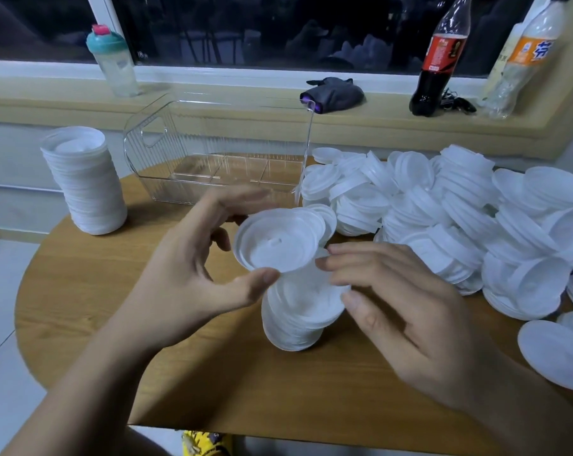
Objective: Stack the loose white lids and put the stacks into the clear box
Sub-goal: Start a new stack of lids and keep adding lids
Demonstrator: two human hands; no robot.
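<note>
- White lids [443, 218] lie mostly in a loose heap on the right half of the round wooden worktop [81, 291]. Many are already nested in crooked runs. The head view is the only one.
- Left hand [186, 268] is half closed round a small bunch [278, 240] of nested lids. The thumb sits at the lower rim and the fingers go behind the upper edge. The bunch is tilted towards the camera, just above the short stack [295, 320].
- Right hand [410, 307] is open, with fingers nearly straight. The fingertips and thumb touch the top rim of the short stack, and it seems to steady the stack rather than clasp it.
- The short stack stands on the worktop near the front middle and leans a little.
- A tall stack [82, 182] stands upright at the left edge, outside the clear box [133, 159]. The box stands behind the hands and no lids show inside it.
- The lids look thin, light and springy, with smooth plastic that probably slides easily. A single lid is best pinched across its rim.
- A stack probably shears sideways if lifted by the top alone. It is better to wrap the fingers round its side, or to press it between one hand on top and one underneath.
- Squeezing hard is likely to buckle the rims and jam the nesting.
</note>
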